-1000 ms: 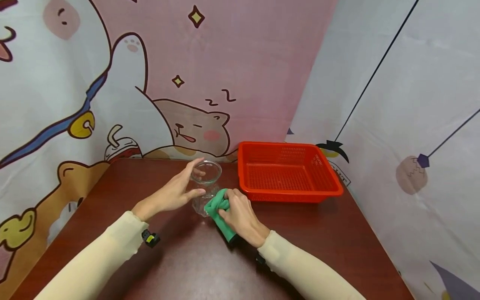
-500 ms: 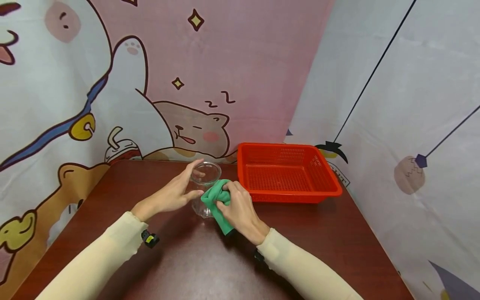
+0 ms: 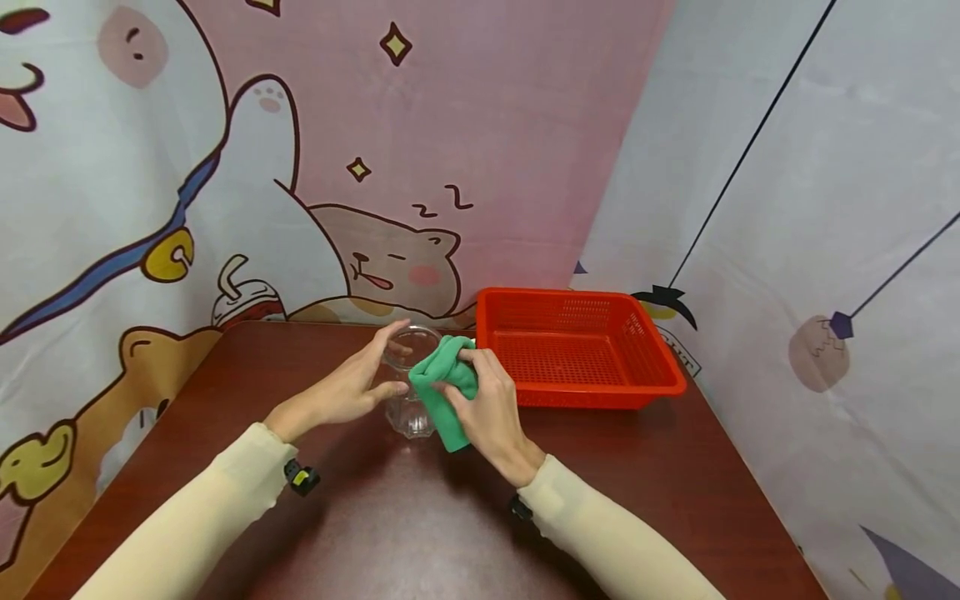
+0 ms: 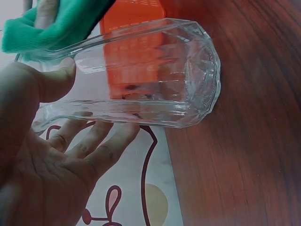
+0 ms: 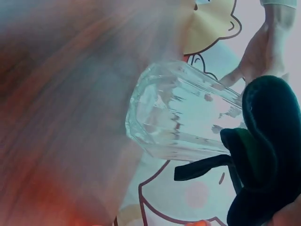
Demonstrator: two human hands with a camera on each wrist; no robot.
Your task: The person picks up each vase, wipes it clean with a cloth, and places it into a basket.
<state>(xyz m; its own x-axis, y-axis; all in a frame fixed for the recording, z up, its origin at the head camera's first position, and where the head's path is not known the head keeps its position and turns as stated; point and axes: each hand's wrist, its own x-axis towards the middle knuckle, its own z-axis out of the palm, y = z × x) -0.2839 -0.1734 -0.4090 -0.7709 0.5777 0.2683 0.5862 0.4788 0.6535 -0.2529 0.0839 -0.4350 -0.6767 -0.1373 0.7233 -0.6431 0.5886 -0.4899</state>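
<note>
Cream knitted sleeves (image 3: 187,508) enter from seven and five o'clock over a glossy reddish-brown table (image 3: 405,525). The right hand (image 3: 491,412), at four o'clock from the jar, pinches a folded soft green cloth (image 3: 442,367) between thumb and fingers; the left hand (image 3: 345,390), at nine o'clock, holds the jar near its neck, thumb on the near side and fingers behind. Between them the clear, faceted glass jar (image 3: 411,419) stands upright on the table, just left of the head view's centre, its round mouth uncovered. The cloth seems to touch its upper wall. Wiping looks under way, I judge, and not finished, since both hands are at the glass; how much is done cannot be told, as darkish patches may lie on the glass or show through it. No contents show inside the jar. Farther off, at two o'clock, sits a shallow, rectangular red plastic basket (image 3: 577,389); only its perforated floor shows within. Behind stands a pink-and-white cartoon-print backdrop (image 3: 517,150).
</note>
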